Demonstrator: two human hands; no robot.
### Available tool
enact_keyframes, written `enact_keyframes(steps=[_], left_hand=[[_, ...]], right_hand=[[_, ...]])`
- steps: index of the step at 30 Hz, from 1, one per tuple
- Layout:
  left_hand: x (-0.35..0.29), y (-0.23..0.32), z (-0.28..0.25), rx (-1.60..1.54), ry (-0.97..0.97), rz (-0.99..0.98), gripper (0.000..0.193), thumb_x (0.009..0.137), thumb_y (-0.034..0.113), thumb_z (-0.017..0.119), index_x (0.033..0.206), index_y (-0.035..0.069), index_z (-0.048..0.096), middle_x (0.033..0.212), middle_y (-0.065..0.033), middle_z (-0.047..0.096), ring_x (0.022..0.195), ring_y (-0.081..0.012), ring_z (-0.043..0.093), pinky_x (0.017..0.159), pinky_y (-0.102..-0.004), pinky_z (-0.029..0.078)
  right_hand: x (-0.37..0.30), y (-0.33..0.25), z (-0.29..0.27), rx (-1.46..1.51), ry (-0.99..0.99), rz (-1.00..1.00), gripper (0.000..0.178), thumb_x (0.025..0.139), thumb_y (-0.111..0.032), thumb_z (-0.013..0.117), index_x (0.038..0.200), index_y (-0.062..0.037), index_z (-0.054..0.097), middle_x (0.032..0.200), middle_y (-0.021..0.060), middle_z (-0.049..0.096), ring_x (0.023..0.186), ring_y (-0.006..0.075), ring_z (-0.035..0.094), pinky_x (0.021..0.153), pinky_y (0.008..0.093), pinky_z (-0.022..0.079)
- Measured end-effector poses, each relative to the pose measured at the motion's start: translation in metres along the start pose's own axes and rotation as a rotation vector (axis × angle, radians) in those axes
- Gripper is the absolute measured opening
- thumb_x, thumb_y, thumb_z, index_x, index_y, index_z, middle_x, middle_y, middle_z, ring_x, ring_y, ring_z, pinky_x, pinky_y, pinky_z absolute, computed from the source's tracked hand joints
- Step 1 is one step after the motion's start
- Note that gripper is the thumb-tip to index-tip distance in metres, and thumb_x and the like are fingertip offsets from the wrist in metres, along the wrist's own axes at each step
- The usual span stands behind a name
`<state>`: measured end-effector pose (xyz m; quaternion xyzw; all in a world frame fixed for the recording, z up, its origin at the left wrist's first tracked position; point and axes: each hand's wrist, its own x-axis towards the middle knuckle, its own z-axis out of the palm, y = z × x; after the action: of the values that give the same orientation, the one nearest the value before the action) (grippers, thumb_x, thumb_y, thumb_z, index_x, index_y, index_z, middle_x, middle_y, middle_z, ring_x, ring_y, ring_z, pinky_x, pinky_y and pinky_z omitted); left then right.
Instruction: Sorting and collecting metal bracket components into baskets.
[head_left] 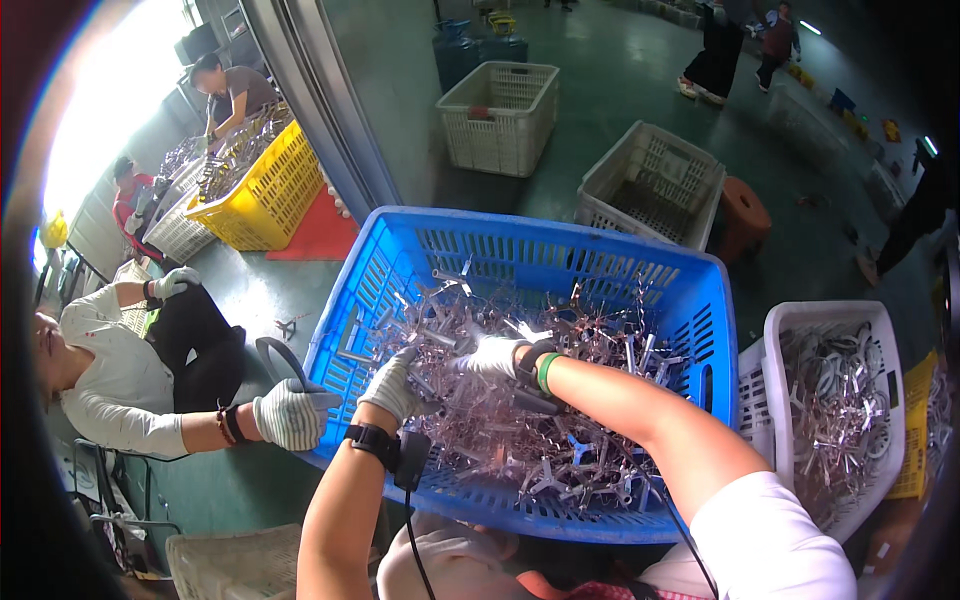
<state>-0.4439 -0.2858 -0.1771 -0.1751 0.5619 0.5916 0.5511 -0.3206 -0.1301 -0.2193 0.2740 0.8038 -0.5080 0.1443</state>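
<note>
A large blue plastic crate (540, 225) stands in front of me, filled with a tangle of small shiny metal pieces (500, 440), many of them three-armed, others like short tubes or twisted rods. Both my hands are inside it, in pale knitted gloves. My left hand (395, 387) is low over the left part of the heap, thumb and fingers apart, with nothing clearly held. My right hand (490, 357) reaches into the middle of the heap; its fingertips blur among the pieces, hiding any grip. One blue three-armed piece (579, 449) lies among the silver ones.
A co-worker's gloved hand (295, 413) is at the crate's left edge, near a dark curved band (277, 360). A white crate (780, 390) of metal pieces stands at right. Beyond are pale crates (497, 120), a brown stool (745, 210) and a yellow crate (265, 205).
</note>
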Motion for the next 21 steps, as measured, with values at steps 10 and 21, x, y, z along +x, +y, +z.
enact_keyframes(steps=[10,21], left_hand=[[0.031,-0.022,0.001,0.078,-0.020,0.074,0.044,0.094,0.032,0.044,0.126,0.001,0.040,0.127,-0.0181,0.047,0.112,-0.0388,0.050,0.089,-0.0686,0.036],[-0.077,-0.035,0.022,-0.011,-0.155,0.241,0.034,0.090,0.010,0.052,0.120,0.020,0.039,0.109,-0.0098,0.055,0.090,-0.0290,0.060,0.072,-0.0601,0.049]], right_hand=[[0.005,0.017,0.018,0.835,-0.205,-0.378,0.014,0.083,-0.003,0.058,0.074,-0.0035,0.047,0.064,0.0011,0.046,0.057,0.0135,0.047,0.054,0.0247,0.041],[-0.114,-0.027,-0.007,0.368,0.143,-0.311,0.057,0.070,-0.016,0.075,0.122,-0.0096,0.051,0.083,0.0047,0.059,0.073,0.0151,0.058,0.063,0.0284,0.049]])
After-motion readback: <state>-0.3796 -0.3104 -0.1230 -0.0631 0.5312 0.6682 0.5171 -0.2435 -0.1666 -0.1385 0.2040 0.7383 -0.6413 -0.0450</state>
